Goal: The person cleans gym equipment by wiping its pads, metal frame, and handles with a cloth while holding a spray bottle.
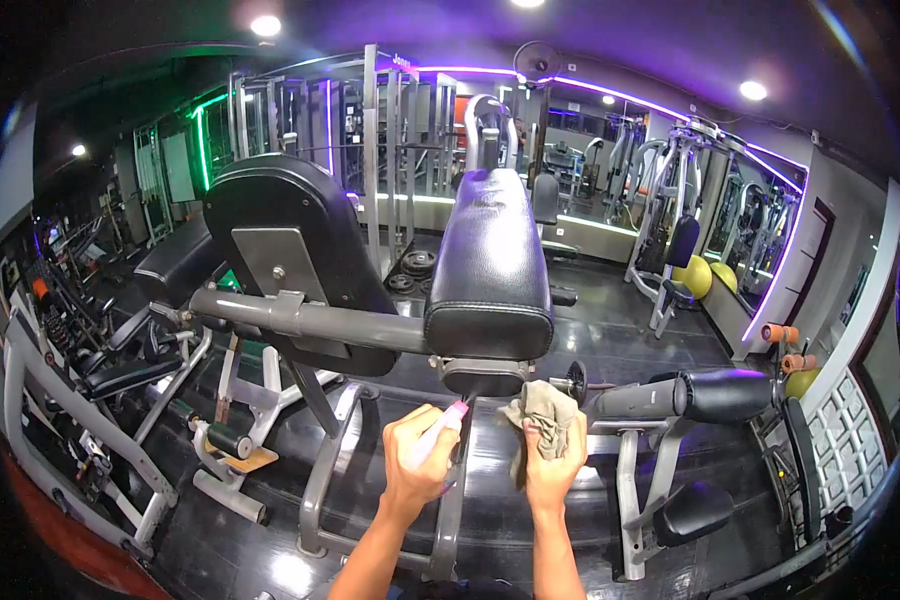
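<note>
Grey-green cloth (pixel 547 405) sits bunched in the grip of your right hand (pixel 555 460), near the black pad (pixel 490 265); your left hand (pixel 417 455) is closed round what looks like a pink-tipped bottle (pixel 456 411). Squeeze that too hard — or tilt it — and any liquid inside could drip, leaving the glossy floor (pixel 510 530) slick.

I can count two bare hands (pixel 422 458) (pixel 553 458), one cloth (pixel 547 408), one pink-tipped item (pixel 454 413), one round fan (pixel 537 61) and, over on the right, two orange rollers (pixel 780 334) (pixel 798 362).
</note>
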`<state>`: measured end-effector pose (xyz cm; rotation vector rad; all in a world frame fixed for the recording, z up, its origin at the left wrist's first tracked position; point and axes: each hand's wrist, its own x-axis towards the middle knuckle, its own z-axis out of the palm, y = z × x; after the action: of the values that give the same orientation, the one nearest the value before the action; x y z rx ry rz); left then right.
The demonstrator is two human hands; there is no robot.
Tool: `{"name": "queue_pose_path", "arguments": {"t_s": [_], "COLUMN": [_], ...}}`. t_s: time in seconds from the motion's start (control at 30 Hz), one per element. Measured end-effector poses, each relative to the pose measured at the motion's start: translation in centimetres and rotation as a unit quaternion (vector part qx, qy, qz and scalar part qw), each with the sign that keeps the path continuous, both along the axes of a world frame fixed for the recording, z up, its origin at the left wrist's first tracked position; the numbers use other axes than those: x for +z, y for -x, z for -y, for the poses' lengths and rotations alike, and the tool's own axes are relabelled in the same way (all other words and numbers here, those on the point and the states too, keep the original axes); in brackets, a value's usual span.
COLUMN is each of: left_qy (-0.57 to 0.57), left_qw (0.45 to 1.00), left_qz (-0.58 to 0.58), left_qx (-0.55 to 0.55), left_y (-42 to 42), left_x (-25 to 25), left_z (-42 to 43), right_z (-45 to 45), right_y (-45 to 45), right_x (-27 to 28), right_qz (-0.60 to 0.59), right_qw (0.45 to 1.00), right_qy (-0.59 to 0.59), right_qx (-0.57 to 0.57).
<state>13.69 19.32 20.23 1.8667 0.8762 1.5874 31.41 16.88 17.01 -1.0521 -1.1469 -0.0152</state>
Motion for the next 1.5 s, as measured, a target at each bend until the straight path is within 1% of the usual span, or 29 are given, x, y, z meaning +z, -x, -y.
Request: {"name": "queue_pose_path", "arguments": {"t_s": [0.03, 0.07, 0.13, 0.17, 0.27, 0.33, 0.4, 0.47, 0.6, 0.67, 0.7, 0.8, 0.87, 0.93, 1.0, 1.07, 1.13, 1.2, 1.27, 1.33, 1.4, 1.47, 1.5], "left_qy": [0.017, 0.034, 0.038, 0.042, 0.065, 0.079, 0.092, 0.098, 0.1, 0.087, 0.103, 0.111, 0.107, 0.102, 0.101, 0.116, 0.133, 0.141, 0.139, 0.138, 0.137, 0.132, 0.127], "left_qw": [1.0, 0.999, 0.999, 0.998, 0.995, 0.994, 0.992, 0.99, 0.987, 0.984, 0.98, 0.98, 0.981, 0.981, 0.979, 0.973, 0.967, 0.956, 0.958, 0.959, 0.968, 0.967, 0.967], "left_qz": [0.01, 0.02, 0.027, 0.034, 0.054, 0.064, 0.075, 0.087, 0.109, 0.145, 0.159, 0.153, 0.152, 0.152, 0.165, 0.183, 0.199, 0.226, 0.22, 0.216, 0.195, 0.197, 0.2], "left_qx": [-0.011, -0.022, -0.027, -0.028, -0.047, -0.051, -0.053, -0.056, -0.059, -0.05, -0.057, -0.064, -0.061, -0.058, -0.063, -0.076, -0.089, -0.118, -0.121, -0.122, -0.084, -0.088, -0.09], "left_y": [0.2, 0.2, 0.3, 0.3, 0.9, 1.3, 1.9, 2.6, 3.4, 3.3, 3.3, 3.6, 3.8, 4.1, 4.3, 4.3, 4.3, 4.3, 4.4, 4.3, 4.1, 4.0, 4.0], "left_x": [-0.1, -0.1, 0.2, 0.2, -0.4, -0.2, -0.4, -1.1, -1.8, -1.8, -1.6, -1.8, -1.9, -2.2, -2.5, -2.4, -2.5, -2.8, -2.6, -2.4, -2.1, -2.2, -2.4], "left_z": [-0.1, -0.2, -0.1, 0.0, -0.1, 0.1, 0.1, -0.2, -0.6, -0.6, -0.5, -0.6, -0.7, -0.6, -0.7, -0.6, -0.4, -0.6, -0.8, -0.9, -1.1, -1.5, -1.7], "right_z": [-0.1, 0.1, 0.8, 0.7, -0.2, -1.3, -2.2, -3.3, -4.2, -4.3, -4.7, -4.8, -4.3, -4.0, -3.4, -2.5, -3.0, -3.5, -4.2, -4.4, -4.3, -4.1, -3.9], "right_y": [0.2, 0.6, 1.8, 1.7, 1.3, 2.1, 2.9, 4.0, 6.5, 7.1, 7.4, 6.1, 4.2, 2.1, 0.8, 0.4, 0.4, 1.4, 2.3, 2.9, 3.1, 3.5, 3.8], "right_x": [-0.2, -0.2, 0.7, 0.6, 0.6, 1.0, 1.2, 0.7, 0.8, 0.1, -0.1, -0.5, -0.9, -1.3, -1.0, 0.2, 0.4, 0.3, 0.3, 0.4, 0.2, 0.3, 0.6], "right_qz": [-0.043, -0.043, -0.134, -0.134, 0.048, 0.052, 0.111, 0.129, 0.171, 0.228, 0.233, 0.252, 0.27, 0.247, 0.182, 0.11, 0.079, 0.08, 0.097, 0.099, 0.116, 0.133, 0.165], "right_qw": [0.999, 0.999, 0.99, 0.99, 0.994, 0.991, 0.983, 0.978, 0.977, 0.972, 0.971, 0.965, 0.958, 0.958, 0.968, 0.981, 0.984, 0.982, 0.974, 0.971, 0.968, 0.965, 0.965], "right_qy": [-0.004, -0.004, -0.025, -0.024, -0.036, -0.055, -0.04, -0.056, -0.071, -0.033, -0.047, -0.061, -0.066, -0.091, -0.075, -0.025, -0.044, -0.062, -0.099, -0.11, -0.105, -0.1, -0.089], "right_qx": [0.022, 0.019, 0.026, 0.024, -0.088, -0.113, -0.141, -0.154, -0.11, -0.051, -0.025, -0.032, -0.075, -0.118, -0.153, -0.159, -0.154, -0.161, -0.179, -0.19, -0.195, -0.203, -0.182]}}
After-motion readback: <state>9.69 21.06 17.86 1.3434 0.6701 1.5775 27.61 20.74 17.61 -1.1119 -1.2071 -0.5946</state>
